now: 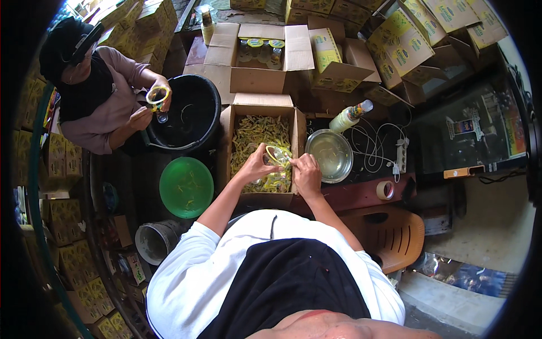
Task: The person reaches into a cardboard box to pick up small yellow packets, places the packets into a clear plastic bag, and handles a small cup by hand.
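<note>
In front of me stands an open cardboard box [226, 141] filled with small yellow-green pieces [251, 133]. Over its near right part, my left hand [256, 166] is closed round the side of a clear plastic cup [276, 155] with a yellow rim, its mouth tilted up toward me. My right hand [306, 174] is at the cup's right side, by the box's right wall. Its thumb and fingertips are pinched together; whatever lies between them is too small to make out.
Left of the box are a black tub [212, 113] and a green basin [186, 186]. To the right stand a metal bowl of liquid [328, 155], a bottle [350, 116], a power strip [401, 155] and tape [385, 190]. Across the tub, a co-worker [93, 85] holds another yellow-rimmed cup [157, 96]. A carton of jars [258, 79] lies beyond.
</note>
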`<state>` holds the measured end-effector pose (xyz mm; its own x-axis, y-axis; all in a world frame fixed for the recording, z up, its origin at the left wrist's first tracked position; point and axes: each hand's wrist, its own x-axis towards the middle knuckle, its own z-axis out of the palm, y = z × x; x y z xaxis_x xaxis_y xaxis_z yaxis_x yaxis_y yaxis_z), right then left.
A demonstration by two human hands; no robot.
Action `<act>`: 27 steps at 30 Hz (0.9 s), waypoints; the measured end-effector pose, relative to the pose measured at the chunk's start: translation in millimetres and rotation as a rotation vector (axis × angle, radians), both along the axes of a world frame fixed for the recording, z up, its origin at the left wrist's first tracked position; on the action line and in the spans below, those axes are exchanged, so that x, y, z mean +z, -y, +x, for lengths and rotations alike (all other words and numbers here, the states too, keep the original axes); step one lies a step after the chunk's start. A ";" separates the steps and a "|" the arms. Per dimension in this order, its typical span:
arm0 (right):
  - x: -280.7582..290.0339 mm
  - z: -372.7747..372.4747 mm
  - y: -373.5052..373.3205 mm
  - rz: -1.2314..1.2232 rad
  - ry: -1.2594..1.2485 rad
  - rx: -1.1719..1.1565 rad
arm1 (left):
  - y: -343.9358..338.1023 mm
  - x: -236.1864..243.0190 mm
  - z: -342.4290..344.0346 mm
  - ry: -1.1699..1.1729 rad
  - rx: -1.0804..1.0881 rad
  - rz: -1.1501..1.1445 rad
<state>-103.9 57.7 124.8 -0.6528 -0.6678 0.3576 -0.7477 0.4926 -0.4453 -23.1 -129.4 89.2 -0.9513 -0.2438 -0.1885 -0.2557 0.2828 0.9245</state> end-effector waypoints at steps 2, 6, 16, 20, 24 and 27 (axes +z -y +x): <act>1.8 2.5 -2.6 -0.008 -0.019 0.006 | 2.6 4.6 0.7 0.002 0.008 0.044; 2.5 6.9 -3.1 0.074 -0.181 -0.001 | -0.1 4.3 2.5 0.001 -0.011 0.315; -4.9 10.2 -3.3 0.018 -0.077 -0.011 | 6.4 -9.7 14.0 0.074 -0.094 0.654; -4.2 9.2 -5.0 0.018 0.000 -0.006 | -1.2 -11.5 13.3 -0.063 -0.084 0.531; 1.1 11.8 -6.2 0.042 -0.036 0.013 | -0.3 -15.8 9.4 0.049 -0.053 0.428; 4.2 14.2 -5.6 0.064 -0.078 0.015 | -5.3 -12.0 7.9 -0.071 -0.039 0.235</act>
<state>-89.7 63.3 129.0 -0.6145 -0.7002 0.3634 -0.7863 0.5065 -0.3538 -15.2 -124.1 77.2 -0.9722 -0.1635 -0.1678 -0.1805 0.0659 0.9814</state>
